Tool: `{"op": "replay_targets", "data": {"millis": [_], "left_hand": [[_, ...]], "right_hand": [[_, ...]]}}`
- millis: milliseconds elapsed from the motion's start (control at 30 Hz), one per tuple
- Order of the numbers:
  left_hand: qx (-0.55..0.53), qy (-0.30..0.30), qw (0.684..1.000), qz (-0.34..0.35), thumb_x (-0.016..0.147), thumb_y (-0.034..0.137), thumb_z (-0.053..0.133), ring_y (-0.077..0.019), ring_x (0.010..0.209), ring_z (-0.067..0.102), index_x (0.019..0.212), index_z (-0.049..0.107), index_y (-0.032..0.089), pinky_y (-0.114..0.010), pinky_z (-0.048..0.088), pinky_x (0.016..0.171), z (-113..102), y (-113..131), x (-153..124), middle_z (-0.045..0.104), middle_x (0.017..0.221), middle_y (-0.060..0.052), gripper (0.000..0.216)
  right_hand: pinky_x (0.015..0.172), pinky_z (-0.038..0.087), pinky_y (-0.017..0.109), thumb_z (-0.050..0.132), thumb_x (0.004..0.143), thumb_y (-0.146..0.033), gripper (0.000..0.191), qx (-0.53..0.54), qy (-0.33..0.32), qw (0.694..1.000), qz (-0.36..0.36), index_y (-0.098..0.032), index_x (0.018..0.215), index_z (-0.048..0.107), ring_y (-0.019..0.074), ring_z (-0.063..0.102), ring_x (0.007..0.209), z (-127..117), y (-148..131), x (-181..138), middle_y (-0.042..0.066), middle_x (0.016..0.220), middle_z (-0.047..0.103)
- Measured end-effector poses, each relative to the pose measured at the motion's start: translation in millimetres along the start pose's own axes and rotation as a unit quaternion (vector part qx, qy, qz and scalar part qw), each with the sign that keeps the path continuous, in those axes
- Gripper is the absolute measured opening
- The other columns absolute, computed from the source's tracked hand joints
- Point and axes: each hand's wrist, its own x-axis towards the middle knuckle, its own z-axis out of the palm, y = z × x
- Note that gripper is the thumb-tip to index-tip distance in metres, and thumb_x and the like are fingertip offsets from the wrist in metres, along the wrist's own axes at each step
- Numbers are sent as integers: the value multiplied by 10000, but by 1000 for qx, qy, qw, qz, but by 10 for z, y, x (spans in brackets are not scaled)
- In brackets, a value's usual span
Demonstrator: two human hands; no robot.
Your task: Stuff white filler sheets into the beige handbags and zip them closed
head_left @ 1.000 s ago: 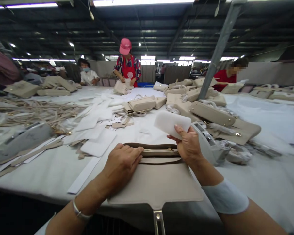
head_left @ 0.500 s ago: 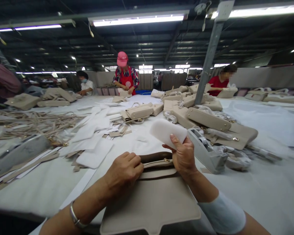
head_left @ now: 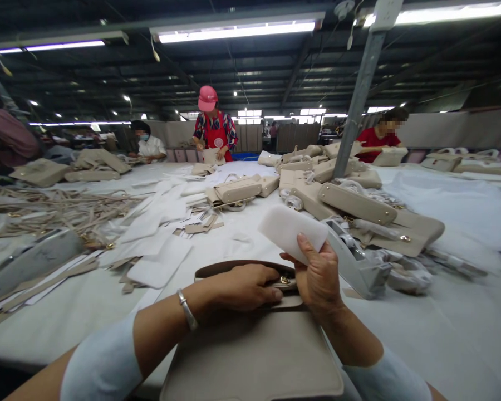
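Note:
A beige handbag [head_left: 254,356] lies in front of me, its flap folded towards me and its mouth open. Inside the mouth a zipped divider shows a gold zipper pull [head_left: 284,280]. My left hand [head_left: 248,287] reaches across the mouth, thumb and fingers closed around the divider beside the pull; some fingertips are hidden inside. A white foam sheet [head_left: 290,228] is pinched in my right hand [head_left: 319,273], held above the bag's far right edge. The lower fingers of that hand rest by the bag's right corner.
A tape dispenser [head_left: 361,267] stands close to my right hand, before a heap of beige bags [head_left: 354,203]. Another dispenser [head_left: 33,262], beige straps [head_left: 79,209] and white foam sheets [head_left: 158,262] lie leftward. Across the table, a person in a pink cap [head_left: 215,131] handles a bag.
My left hand has moved right, from the bag's left rim to the divider by the zipper pull. The right hand with the foam sheet has shifted slightly right and down.

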Motion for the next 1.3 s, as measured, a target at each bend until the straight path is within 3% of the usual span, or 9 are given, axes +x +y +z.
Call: {"op": "replay_targets", "data": {"millis": [133,267,367,500,667,900,1000,1100,1300], "left_hand": [[-185,-14,983,18,748,236,637,-180,868,594,967,654,174,-256,457,754,-3,-29,23,666,999,-21,228],[-376,2,925,-55,728,315,675,-128,741,531,886,637,136,-237,417,702,110,-60,140,618,831,-7,241],[-420,59,899,-112,708,290,656,-89,609,449,769,597,122,-222,377,615,213,-45,261,542,678,18,188],[-287,158,939,-106,730,248,587,-113,639,481,753,609,144,-227,390,623,266,21,282,577,688,4,108],[-210,206,953,-76,764,234,546,-134,701,542,746,645,164,-225,414,672,254,68,189,631,713,0,122],[-89,242,960,-109,777,238,505,-129,616,525,670,649,151,-217,386,587,212,12,252,608,625,-2,199],[52,250,957,-134,793,245,489,-145,637,546,683,643,164,-238,382,597,135,20,250,624,654,-17,205],[199,242,930,-189,798,259,477,-189,704,583,713,642,179,-277,388,620,-46,-48,129,661,737,-52,203],[263,239,900,-252,800,260,485,-198,778,598,711,622,193,-287,398,655,-426,-454,-468,671,779,-42,177]], "right_hand": [[489,587,259,775,686,-314,379,10,16,1000,7,-199,999,595,160,638,712,-17,4,-9,2,929,638],[526,591,276,759,702,-331,369,5,23,1000,12,-203,997,580,148,629,672,2,26,17,-7,911,635],[630,595,309,758,694,-330,347,7,21,1000,-13,-181,946,572,148,622,670,24,9,33,-19,825,619],[626,577,338,722,733,-361,341,-29,14,999,-35,-178,970,558,184,637,695,-44,-13,2,-6,799,618],[691,542,322,659,797,-420,394,-199,-2,976,-93,-166,1071,531,199,634,782,-231,116,-94,55,911,650],[672,491,379,479,844,-522,546,-544,-62,811,-207,-111,1204,475,277,630,735,-157,357,121,107,805,654],[651,478,349,423,861,-508,501,-544,-82,811,-199,-109,1158,474,257,620,701,-102,374,244,101,783,647],[653,464,340,400,860,-509,449,-536,-69,817,-200,-130,1085,485,246,600,694,-89,354,328,95,779,637],[640,425,331,388,857,-535,434,-590,-45,784,-190,-150,1023,500,249,569,684,-49,334,311,86,753,615]]}}
